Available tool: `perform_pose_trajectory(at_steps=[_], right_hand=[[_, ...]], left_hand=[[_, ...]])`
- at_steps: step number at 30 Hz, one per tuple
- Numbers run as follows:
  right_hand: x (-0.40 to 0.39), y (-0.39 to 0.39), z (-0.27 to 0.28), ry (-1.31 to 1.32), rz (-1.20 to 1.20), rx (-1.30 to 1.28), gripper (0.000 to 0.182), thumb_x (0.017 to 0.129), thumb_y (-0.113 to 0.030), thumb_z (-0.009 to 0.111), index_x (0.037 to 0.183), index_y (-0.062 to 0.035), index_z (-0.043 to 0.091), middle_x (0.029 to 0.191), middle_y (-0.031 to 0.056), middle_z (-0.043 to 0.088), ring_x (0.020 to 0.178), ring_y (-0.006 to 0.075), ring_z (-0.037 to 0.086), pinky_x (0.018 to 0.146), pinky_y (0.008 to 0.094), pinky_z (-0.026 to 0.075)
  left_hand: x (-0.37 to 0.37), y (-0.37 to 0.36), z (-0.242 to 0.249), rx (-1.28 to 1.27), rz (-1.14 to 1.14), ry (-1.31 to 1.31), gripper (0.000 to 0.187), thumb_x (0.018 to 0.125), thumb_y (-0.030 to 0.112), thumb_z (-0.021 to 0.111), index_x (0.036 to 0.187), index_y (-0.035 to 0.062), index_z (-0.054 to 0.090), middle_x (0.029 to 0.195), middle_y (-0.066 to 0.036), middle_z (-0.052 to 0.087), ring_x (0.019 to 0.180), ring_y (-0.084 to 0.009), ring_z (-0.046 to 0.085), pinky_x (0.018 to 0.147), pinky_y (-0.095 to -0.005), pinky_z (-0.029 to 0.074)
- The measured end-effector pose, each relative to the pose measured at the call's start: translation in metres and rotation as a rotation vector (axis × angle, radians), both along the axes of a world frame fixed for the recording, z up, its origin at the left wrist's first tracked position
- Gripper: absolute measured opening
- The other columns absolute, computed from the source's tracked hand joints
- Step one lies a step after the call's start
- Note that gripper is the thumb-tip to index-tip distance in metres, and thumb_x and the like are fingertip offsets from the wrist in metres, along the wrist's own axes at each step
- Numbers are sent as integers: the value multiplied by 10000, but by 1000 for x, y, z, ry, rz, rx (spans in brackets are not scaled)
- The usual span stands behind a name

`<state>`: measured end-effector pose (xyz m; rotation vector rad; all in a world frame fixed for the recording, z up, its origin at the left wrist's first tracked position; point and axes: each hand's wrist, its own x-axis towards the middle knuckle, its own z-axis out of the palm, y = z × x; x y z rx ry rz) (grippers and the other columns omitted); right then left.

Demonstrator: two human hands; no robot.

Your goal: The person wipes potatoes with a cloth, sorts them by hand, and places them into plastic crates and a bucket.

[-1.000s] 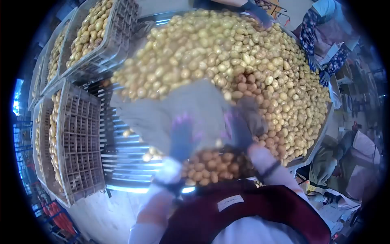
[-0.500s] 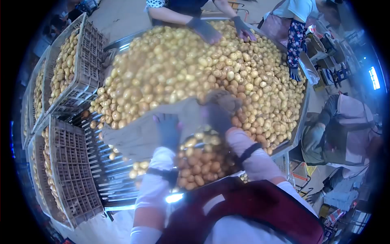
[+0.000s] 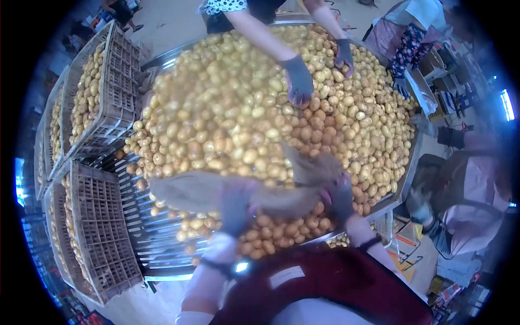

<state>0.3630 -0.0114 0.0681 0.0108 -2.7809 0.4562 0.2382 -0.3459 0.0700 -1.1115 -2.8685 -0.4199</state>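
A brown sack (image 3: 206,190) lies low over the near side of a big heap of potatoes (image 3: 238,108) on a metal table (image 3: 157,241). My left hand (image 3: 236,201), in a dark glove, grips the sack near its middle. My right hand (image 3: 340,193), gloved too, holds the sack's bunched right end. Brownish potatoes (image 3: 276,230) lie just below the sack, close to my body. My dark red apron (image 3: 325,287) fills the bottom of the view.
Plastic crates of potatoes (image 3: 103,81) stand tilted along the left, with another crate (image 3: 100,227) lower down. A person across the table has gloved hands (image 3: 298,81) on the heap. Another person (image 3: 411,32) stands far right, and one crouches at right (image 3: 460,200).
The sack has come down from raised and spread to flat over the near potatoes. Both my hands dropped with it. The person opposite reached further onto the heap.
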Motion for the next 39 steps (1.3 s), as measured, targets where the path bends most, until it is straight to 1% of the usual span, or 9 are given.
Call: perform_pose_trajectory(at_steps=[6,10,12,19,23,29,30,34,39], right_hand=[[-107,28,-1,-18,-250,-37,189,951,-273,595,983,-105,674,1062,123,639,1059,327,560,1024,513,366],[-67,0,12,195,-186,-379,228,897,-293,655,962,-75,663,1013,107,626,921,327,579,891,517,408],[-16,-23,27,-33,64,-189,202,870,-295,690,980,-126,678,1004,94,622,896,317,574,933,530,406],[-47,-84,-23,-17,141,112,207,818,-238,693,1020,-192,692,1066,77,632,959,354,580,978,555,406],[-126,-41,16,-395,158,-201,198,924,-234,601,1072,-120,671,972,118,651,950,336,625,851,460,478],[-87,8,36,-14,169,-299,190,953,-262,599,1072,-133,672,949,119,656,892,347,624,788,454,482],[-53,8,53,-41,190,-195,217,928,-256,634,1099,-130,682,963,121,651,887,348,611,788,460,466],[78,-3,42,-59,378,-104,319,842,-294,739,1138,-183,699,964,94,634,903,328,587,765,491,436],[41,-21,23,-313,269,-130,276,848,-238,683,1115,-171,696,913,99,637,857,326,605,763,484,472]], left_hand=[[-54,79,10,-56,191,-50,324,955,307,633,1137,47,699,953,-91,684,950,-280,633,942,-466,469],[-15,31,75,807,346,-750,368,1027,342,561,1040,6,711,822,-35,694,709,-114,610,625,-300,492],[10,-13,80,666,222,-799,426,1037,275,555,1361,-2,576,1200,-140,683,1061,-237,662,920,-346,523],[12,40,-20,-375,-136,-388,410,908,272,612,1239,32,630,1430,-199,530,1446,-337,348,1194,-614,183],[-34,64,-70,47,-98,164,307,926,249,604,1103,8,670,1378,-225,555,1334,-360,461,1207,-530,222],[-13,46,59,258,231,-783,317,996,232,555,1195,2,646,1086,-258,679,964,-369,673,872,-424,521],[7,23,46,563,24,-411,322,1005,202,546,1249,16,643,1074,-206,712,876,-336,694,803,-400,534],[65,-30,66,255,136,-1001,442,963,225,608,1379,80,575,1450,-241,500,1339,-319,500,1090,-426,403],[63,13,-27,-23,-193,-243,430,919,287,622,1327,150,624,1578,-225,342,1457,-394,331,1145,-513,313]])
